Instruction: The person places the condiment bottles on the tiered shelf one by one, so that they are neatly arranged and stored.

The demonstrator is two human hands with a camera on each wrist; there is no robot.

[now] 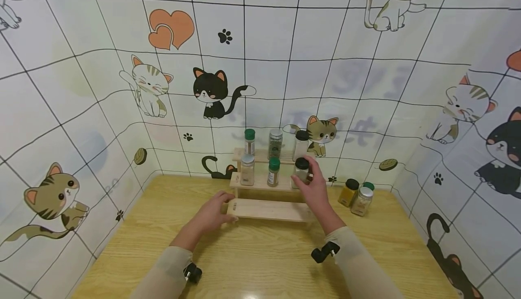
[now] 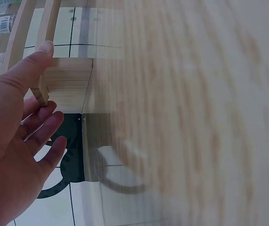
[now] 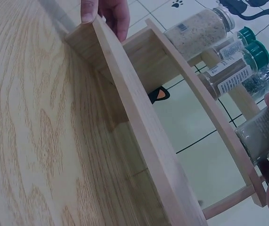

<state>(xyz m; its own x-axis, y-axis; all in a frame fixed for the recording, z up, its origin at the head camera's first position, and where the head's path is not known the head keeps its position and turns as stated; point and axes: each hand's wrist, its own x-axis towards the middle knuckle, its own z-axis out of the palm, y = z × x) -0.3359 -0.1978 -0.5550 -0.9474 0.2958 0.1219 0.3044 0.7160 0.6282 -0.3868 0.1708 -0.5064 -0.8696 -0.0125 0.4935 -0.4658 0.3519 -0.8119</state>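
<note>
A three-tier wooden spice rack (image 1: 270, 210) stands against the back wall. My left hand (image 1: 211, 213) grips the left end of its lowest shelf; in the left wrist view the thumb (image 2: 44, 49) lies over the board's edge. With my right hand (image 1: 315, 186) I hold a black-capped spice jar (image 1: 301, 164) at the right end of the middle shelf; its glass body (image 3: 259, 136) shows in the right wrist view. Beside it stand a green-capped jar (image 1: 273, 172) and a silver-lidded jar (image 1: 247, 170). The top shelf bears green-capped (image 1: 249, 141), grey-lidded (image 1: 275, 144) and black-capped (image 1: 300, 146) jars.
Right of the rack, on the wooden table (image 1: 252, 258), a yellow jar with a black cap (image 1: 348, 192), a silver-lidded jar (image 1: 362, 201) and a partly hidden green-capped one (image 1: 368, 185) are grouped. Cat-patterned sheeting (image 1: 268, 32) covers the walls behind and at both sides.
</note>
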